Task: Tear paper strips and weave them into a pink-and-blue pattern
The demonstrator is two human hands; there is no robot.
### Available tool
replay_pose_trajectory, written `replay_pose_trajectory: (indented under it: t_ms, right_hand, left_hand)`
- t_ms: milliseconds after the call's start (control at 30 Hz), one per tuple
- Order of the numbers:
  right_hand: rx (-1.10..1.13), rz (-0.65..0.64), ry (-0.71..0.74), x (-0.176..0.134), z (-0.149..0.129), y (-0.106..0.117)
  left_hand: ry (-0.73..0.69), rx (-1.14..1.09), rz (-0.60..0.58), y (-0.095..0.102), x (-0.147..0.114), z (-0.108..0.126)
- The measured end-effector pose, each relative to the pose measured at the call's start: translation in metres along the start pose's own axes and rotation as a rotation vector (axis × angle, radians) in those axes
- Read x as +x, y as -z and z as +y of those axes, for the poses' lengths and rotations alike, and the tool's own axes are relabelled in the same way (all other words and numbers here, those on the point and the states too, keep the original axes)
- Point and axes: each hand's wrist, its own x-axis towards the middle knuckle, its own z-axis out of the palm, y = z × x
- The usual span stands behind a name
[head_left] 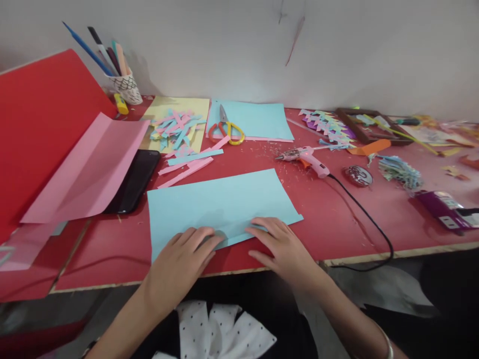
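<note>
A light blue sheet of paper [220, 199] lies on the red table in front of me, with a narrow fold along its near edge. My left hand [183, 254] rests on the left part of that edge, fingers bent over the paper and thumb apart. Farther right, my right hand [277, 244] presses its outstretched fingers on the folded strip. Its thumb stands apart on the table side of the edge. Both palms partly cover the near border. Beyond the sheet lie loose pink paper strips [187, 172] and a blue paper strip [195, 157].
A pink glue gun [307, 158] with a black cord lies right of the sheet. Behind are scissors [226, 129], more blue paper [258, 119] and cut strips [177, 127]. A black phone [136, 182] lies left under pink paper [90, 174]. A purple power strip [443, 209] is at right.
</note>
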Motion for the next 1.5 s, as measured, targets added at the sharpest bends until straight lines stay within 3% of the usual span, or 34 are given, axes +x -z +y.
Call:
replay_pose_trajectory:
  t_ms: [133, 367, 633, 967, 1200, 1367, 1500]
  right_hand:
    - [0.123, -0.021, -0.07, 0.002, -0.004, -0.008]
    - [0.048, 0.027, 0.095, 0.005, -0.005, -0.003]
    - [0.044, -0.061, 0.149, 0.017, 0.005, 0.002]
    - [-0.082, -0.049, 0.145, 0.023, 0.014, -0.002]
    - [-0.011, -0.014, 0.052, 0.009, 0.028, -0.002]
    - [0.027, 0.018, -0.074, -0.011, 0.045, 0.005]
    - [0.004, 0.036, -0.169, -0.025, 0.052, 0.009]
  left_hand:
    - [0.005, -0.073, -0.033, -0.001, -0.001, -0.001]
    - [0.037, -0.147, -0.054, 0.001, 0.003, 0.001]
    - [0.032, -0.183, -0.198, 0.007, 0.015, -0.004]
    - [-0.02, -0.106, -0.118, -0.003, 0.021, -0.019]
    - [0.044, -0.187, -0.044, -0.005, -0.001, -0.04]
    - [0.272, -0.231, 0.002, -0.008, -0.031, -0.056]
    - [0.356, -0.277, -0.011, -0.006, -0.047, -0.062]
